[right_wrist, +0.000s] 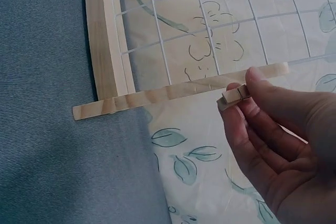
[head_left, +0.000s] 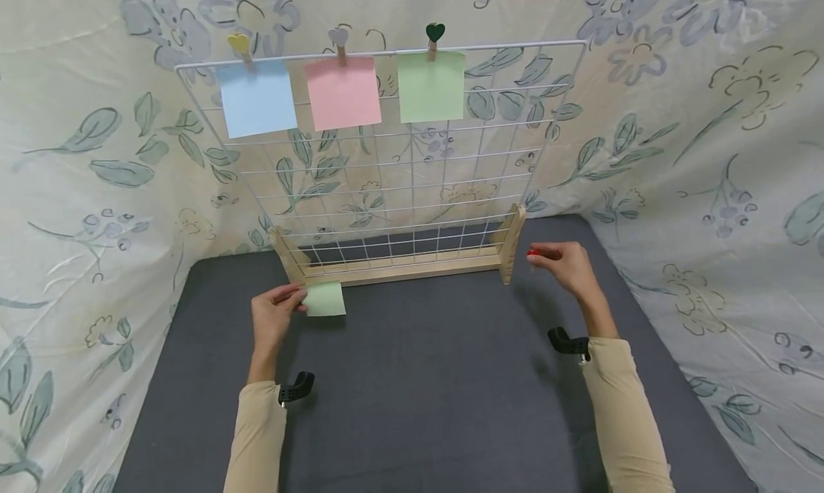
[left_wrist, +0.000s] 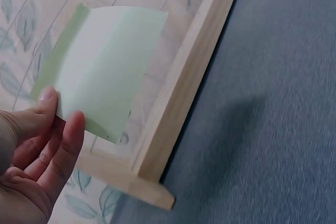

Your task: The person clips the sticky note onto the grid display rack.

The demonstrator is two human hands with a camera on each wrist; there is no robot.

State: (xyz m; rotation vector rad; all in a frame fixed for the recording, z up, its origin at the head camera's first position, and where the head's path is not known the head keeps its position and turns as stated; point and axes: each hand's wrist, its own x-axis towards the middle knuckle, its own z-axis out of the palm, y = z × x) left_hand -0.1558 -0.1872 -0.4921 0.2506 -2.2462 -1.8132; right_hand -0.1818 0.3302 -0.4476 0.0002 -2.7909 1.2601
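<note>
My left hand (head_left: 273,318) pinches a pale green paper note (head_left: 325,299) by one edge, low in front of the rack's left foot. In the left wrist view the note (left_wrist: 110,61) bends slightly between thumb and fingers. My right hand (head_left: 566,266) holds a small wooden clothespin (right_wrist: 233,98) between thumb and fingertips, right of the rack's right foot; a red end (head_left: 533,252) shows in the head view. On the white wire grid (head_left: 412,164) hang a blue note (head_left: 257,99), a pink note (head_left: 343,94) and a green note (head_left: 431,89), each under a heart-topped clothespin.
The grid stands in a wooden base (head_left: 405,270) with wooden feet (head_left: 513,244) at both ends. A dark grey table (head_left: 412,393) lies under it. Floral cloth (head_left: 721,192) hangs behind and at both sides. Each wrist carries a black mount (head_left: 297,387).
</note>
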